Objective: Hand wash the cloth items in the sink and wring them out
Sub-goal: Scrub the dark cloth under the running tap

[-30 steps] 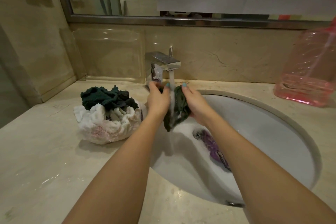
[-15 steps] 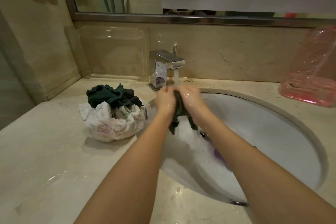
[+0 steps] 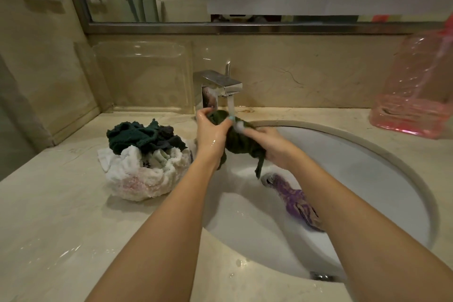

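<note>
Left hand (image 3: 212, 131), right hand (image 3: 272, 146) both grip dark green cloth (image 3: 239, 142) under running faucet (image 3: 221, 86), over sink (image 3: 367, 191).

Dark green cloth (image 3: 241, 146) — bunched, wet — above white sink (image 3: 367, 179); purple cloth (image 3: 297, 203) limp inside it

Tap (image 3: 221, 86): polished chrome metal, mirror-bright; sink (image 3: 367, 179): white glazed ceramic, smooth, glossy; table (image 3: 61, 228): polished beige veined stone, wet sheen in patches. Green cloth (image 3: 242, 144): soaked ribbed knit, matt; purple cloth (image 3: 299, 206): wet patterned fabric; white towel (image 3: 147, 179): fluffy terry, with dark knit cloths (image 3: 137, 135) heaped on it. Pink bottle (image 3: 416, 95): translucent ribbed plastic; wall tray (image 3: 144, 76): clear glossy plastic.
</note>
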